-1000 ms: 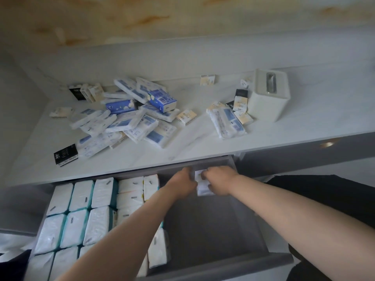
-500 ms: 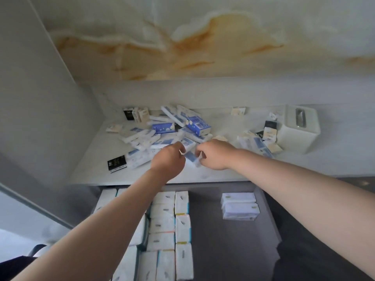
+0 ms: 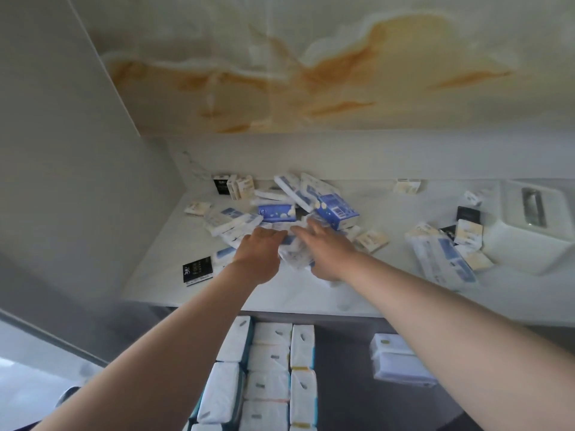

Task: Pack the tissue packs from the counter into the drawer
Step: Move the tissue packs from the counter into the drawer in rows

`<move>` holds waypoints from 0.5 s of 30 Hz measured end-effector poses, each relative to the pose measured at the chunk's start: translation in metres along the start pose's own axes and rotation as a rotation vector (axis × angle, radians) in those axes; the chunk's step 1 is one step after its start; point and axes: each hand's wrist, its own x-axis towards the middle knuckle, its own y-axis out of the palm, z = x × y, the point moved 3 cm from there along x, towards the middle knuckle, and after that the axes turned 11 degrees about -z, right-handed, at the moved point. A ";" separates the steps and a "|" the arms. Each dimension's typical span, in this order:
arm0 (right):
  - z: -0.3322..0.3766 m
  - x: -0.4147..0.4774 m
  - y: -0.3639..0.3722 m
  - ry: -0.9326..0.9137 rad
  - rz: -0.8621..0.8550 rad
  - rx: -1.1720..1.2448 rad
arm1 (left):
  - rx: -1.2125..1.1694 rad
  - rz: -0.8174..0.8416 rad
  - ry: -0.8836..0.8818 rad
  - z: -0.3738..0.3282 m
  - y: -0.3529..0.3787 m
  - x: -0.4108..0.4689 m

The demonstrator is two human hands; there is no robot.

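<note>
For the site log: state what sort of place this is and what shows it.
Probably a built-in storage nook in a home: a white marble-look counter strewn with small blue-and-white tissue packs, a grey pull-out drawer beneath holding rows of white packs, and a white square tissue box.

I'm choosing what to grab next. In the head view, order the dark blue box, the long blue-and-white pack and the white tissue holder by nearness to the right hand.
From the right hand:
1. the dark blue box, just beyond the fingertips.
2. the long blue-and-white pack, further right on the counter.
3. the white tissue holder, at the far right.
</note>
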 end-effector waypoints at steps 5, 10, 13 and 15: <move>-0.005 0.008 -0.009 0.035 -0.153 0.179 | -0.017 -0.118 0.029 0.008 0.007 0.009; -0.021 0.004 -0.018 0.095 -0.262 0.162 | -0.292 -0.257 -0.090 0.016 -0.002 0.015; -0.029 -0.001 -0.026 0.140 -0.339 0.325 | -0.468 -0.318 -0.223 0.011 -0.018 0.012; -0.032 -0.003 -0.034 0.133 -0.389 0.388 | -0.592 -0.285 -0.264 0.002 -0.025 0.008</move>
